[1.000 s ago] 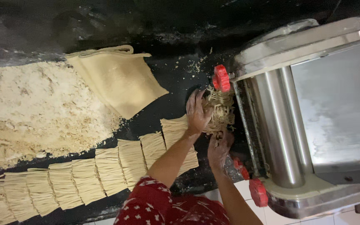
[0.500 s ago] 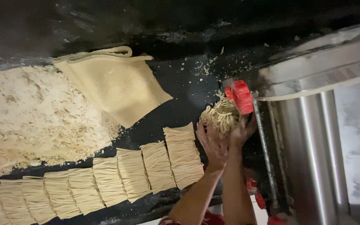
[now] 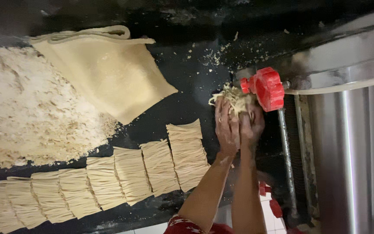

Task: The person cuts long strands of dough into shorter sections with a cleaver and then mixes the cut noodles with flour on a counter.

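Observation:
Both of my hands are raised together around a tangled clump of cut noodles [image 3: 231, 96], just left of a red knob [image 3: 266, 88] on the steel noodle machine [image 3: 347, 143]. My left hand [image 3: 227, 129] cups the clump from the left. Pressed against it, my right hand [image 3: 253, 125] closes on the clump from the right. A row of several flat noodle bundles [image 3: 130, 175] lies on the dark worktop [image 3: 187, 82] to the left of my arms. Further back lies a folded dough sheet [image 3: 109, 73].
A wide heap of flour [image 3: 27, 112] covers the left of the worktop. Crumbs are scattered near the machine. A steel rod [image 3: 285, 160] runs down from the red knob, with smaller red knobs [image 3: 270, 200] lower down. White tiles [image 3: 278, 216] show at the bottom.
The view has shifted, so the machine sits further right and the red knob looks larger. My hands have stayed together on the noodle clump beside the knob, the clump lifted slightly.

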